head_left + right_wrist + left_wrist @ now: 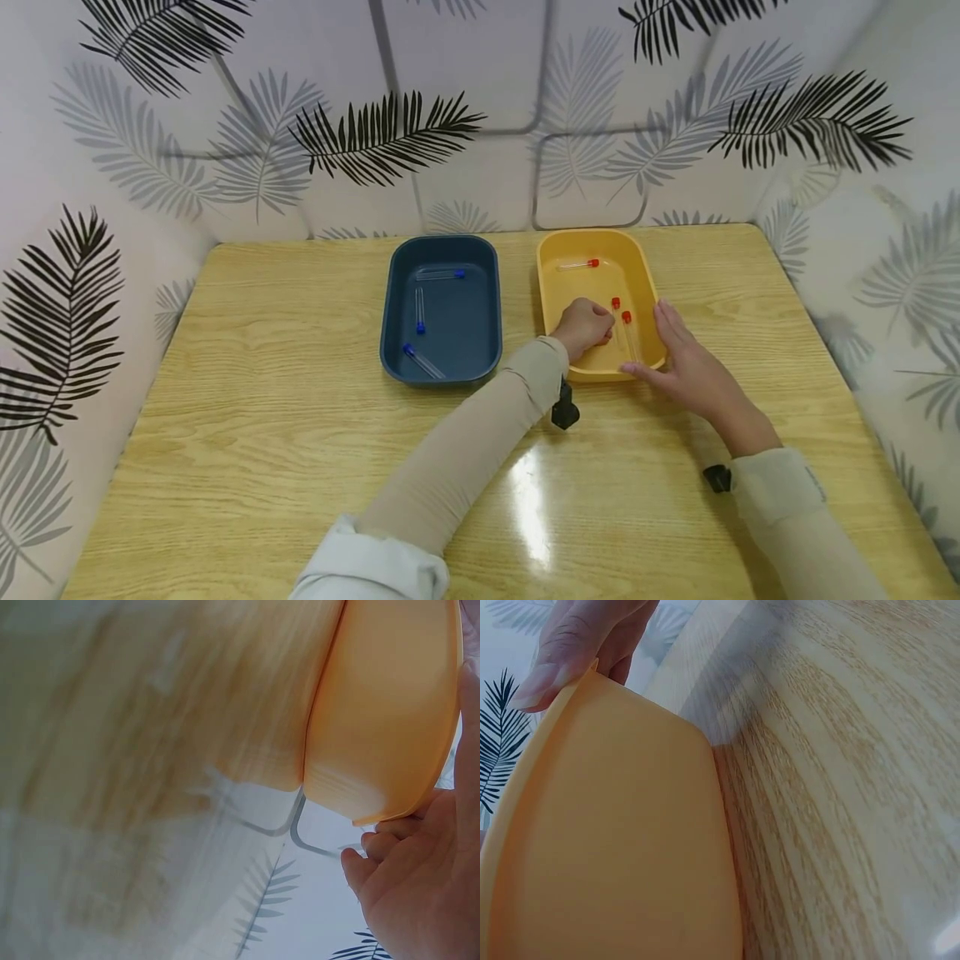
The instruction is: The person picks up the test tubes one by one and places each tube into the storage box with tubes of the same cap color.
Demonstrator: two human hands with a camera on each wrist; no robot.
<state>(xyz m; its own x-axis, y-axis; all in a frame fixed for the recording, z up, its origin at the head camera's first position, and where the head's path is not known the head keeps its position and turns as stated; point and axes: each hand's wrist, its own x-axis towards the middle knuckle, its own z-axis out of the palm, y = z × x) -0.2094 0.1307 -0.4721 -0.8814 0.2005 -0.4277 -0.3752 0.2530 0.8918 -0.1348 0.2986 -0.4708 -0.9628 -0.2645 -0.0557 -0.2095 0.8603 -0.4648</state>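
Note:
My left hand (585, 327) reaches down into the yellow tray (558, 250), its fingers bent low near the tray floor. What lies under those fingers is hidden. Just right of them lie two test tubes with red caps (616, 303) (627, 317). A third red-capped test tube (578, 265) lies toward the tray's far end. At the near right corner, my right hand (693, 371) rests against the yellow tray, thumb on the near rim and fingers along the right side. The left wrist view shows a thumb (544, 686) over the yellow rim.
Left of the yellow tray stands a dark blue tray (386, 312). Inside it are three test tubes with blue caps (440, 274) (420, 312) (423, 362). Both trays stand on a wooden table (262, 433) near a leaf-patterned backdrop (480, 192).

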